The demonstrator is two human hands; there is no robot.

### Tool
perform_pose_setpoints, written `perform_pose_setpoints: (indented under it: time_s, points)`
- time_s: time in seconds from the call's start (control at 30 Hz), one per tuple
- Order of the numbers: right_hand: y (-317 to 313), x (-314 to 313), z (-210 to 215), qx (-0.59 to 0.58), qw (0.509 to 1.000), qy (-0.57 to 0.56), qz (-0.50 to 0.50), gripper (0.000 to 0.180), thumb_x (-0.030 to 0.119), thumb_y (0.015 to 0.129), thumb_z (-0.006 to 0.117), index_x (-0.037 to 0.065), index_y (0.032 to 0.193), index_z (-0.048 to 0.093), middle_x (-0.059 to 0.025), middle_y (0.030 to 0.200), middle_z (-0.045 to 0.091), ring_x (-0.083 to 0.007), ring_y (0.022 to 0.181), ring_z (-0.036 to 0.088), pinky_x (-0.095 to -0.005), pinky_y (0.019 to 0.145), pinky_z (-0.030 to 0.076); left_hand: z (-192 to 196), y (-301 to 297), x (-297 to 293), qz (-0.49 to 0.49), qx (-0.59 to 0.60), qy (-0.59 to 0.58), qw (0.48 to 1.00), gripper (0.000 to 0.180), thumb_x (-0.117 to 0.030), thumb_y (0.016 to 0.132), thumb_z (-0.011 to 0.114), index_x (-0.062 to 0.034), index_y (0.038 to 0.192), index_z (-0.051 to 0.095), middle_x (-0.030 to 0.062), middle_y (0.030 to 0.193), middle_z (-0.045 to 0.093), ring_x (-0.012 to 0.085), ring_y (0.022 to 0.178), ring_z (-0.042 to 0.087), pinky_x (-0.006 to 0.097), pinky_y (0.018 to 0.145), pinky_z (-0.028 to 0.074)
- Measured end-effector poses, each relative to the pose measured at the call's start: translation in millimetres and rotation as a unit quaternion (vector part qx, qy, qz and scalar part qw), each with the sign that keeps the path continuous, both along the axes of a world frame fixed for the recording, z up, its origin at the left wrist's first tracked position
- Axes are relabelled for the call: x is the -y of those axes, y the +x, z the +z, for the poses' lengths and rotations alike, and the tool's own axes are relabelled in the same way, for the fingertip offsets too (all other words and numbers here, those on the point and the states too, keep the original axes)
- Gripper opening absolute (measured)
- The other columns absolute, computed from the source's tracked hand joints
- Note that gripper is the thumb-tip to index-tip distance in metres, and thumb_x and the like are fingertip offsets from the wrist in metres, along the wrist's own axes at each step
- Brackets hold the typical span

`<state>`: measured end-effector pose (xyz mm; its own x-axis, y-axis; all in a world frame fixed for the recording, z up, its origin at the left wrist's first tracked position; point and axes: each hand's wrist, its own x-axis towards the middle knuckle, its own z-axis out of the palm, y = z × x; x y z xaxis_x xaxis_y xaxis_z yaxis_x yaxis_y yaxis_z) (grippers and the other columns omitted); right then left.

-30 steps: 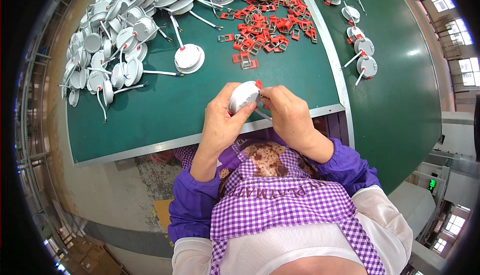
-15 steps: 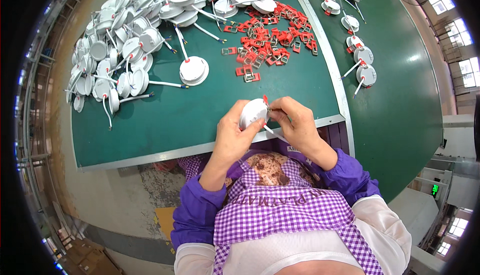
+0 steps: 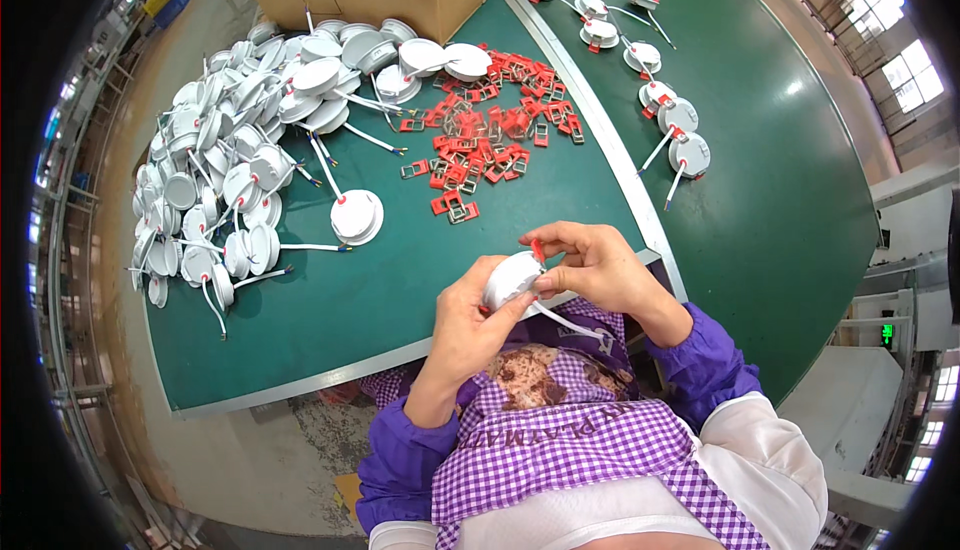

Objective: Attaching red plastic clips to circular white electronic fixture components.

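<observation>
My left hand (image 3: 465,322) grips a round white downlight (image 3: 512,278) by its rim, just over the near edge of the green bench. From the downlight a white cable (image 3: 568,324) trails toward my apron. At its right side, my right hand (image 3: 605,270) pinches a red spring clip (image 3: 538,251) standing up against the housing. How firmly the clip sits there is hidden by the fingers. A bit of red also shows at the downlight's left edge. One single downlight (image 3: 355,218) lies apart on the bench, its cable pointing away from me.
A large heap of white downlights (image 3: 181,191) with cables covers the bench's left. Loose red-and-metal clips (image 3: 487,155) are scattered mid-bench. Behind stands a cardboard box (image 3: 440,0). Past a metal strip (image 3: 600,130), a green surface (image 3: 780,220) carries a row of downlights (image 3: 689,155) with red clips.
My view has shifted, bringing more of the cardboard box into sight. Both hands still hold the downlight; the right fingers have changed position on the red clip, which now shows more.
</observation>
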<state>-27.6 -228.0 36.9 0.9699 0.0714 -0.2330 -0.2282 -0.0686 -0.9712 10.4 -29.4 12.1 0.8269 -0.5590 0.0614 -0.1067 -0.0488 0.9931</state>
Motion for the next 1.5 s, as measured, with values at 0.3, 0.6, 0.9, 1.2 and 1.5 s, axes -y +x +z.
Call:
perform_pose_setpoints:
  time_s: [0.3,0.6,0.9,1.2,1.5]
  points:
    - [2,158,23,0.013,0.957,-0.246,-0.151,0.049,0.011,0.085,0.069,-0.002,0.130,0.057,-0.0103,0.105,0.068,-0.0120,0.080,0.067,-0.0271,0.059,0.053,-8,48,-12,0.134,0.220,0.130,0.958,0.049,-0.015,0.082,0.075,-0.0075,0.127,0.060,0.0094,0.120,0.065,0.0214,0.104,0.063,0.033,0.082,0.050]
    - [24,112,16,0.249,0.802,-0.492,-0.230,0.040,0.010,0.082,0.073,0.006,0.121,0.064,-0.0138,0.121,0.062,-0.0187,0.078,0.065,-0.0293,0.064,0.055,-67,143,-89,0.334,0.290,0.366,0.819,0.049,-0.028,0.084,0.071,0.0033,0.120,0.056,0.0235,0.126,0.055,0.0385,0.119,0.049,0.044,0.101,0.039]
    - [69,-29,-40,0.269,0.881,-0.389,0.009,0.013,0.013,0.085,0.067,0.006,0.096,0.066,-0.0124,0.098,0.063,-0.0346,0.084,0.064,-0.0423,0.071,0.052,-44,92,-57,0.240,0.220,0.233,0.917,0.032,-0.018,0.087,0.069,-0.0009,0.113,0.062,0.0180,0.117,0.059,0.0317,0.107,0.057,0.038,0.093,0.046]
    - [90,-47,-56,0.334,0.813,-0.471,0.074,0.012,0.004,0.082,0.060,0.001,0.093,0.061,-0.0131,0.088,0.058,-0.0322,0.086,0.061,-0.0427,0.074,0.051,-42,55,-60,0.298,-0.097,-0.195,0.930,0.044,-0.007,0.094,0.064,0.0075,0.132,0.046,0.0092,0.118,0.058,0.0148,0.104,0.058,0.029,0.094,0.048]
    - [92,-42,-61,0.342,0.804,-0.480,0.080,0.004,0.003,0.084,0.056,0.000,0.085,0.053,-0.0165,0.087,0.056,-0.0358,0.081,0.060,-0.0453,0.073,0.050,-31,25,-49,0.194,-0.284,-0.295,0.891,0.035,-0.013,0.096,0.062,-0.0034,0.124,0.043,0.0128,0.119,0.059,0.0252,0.108,0.063,0.046,0.091,0.055]
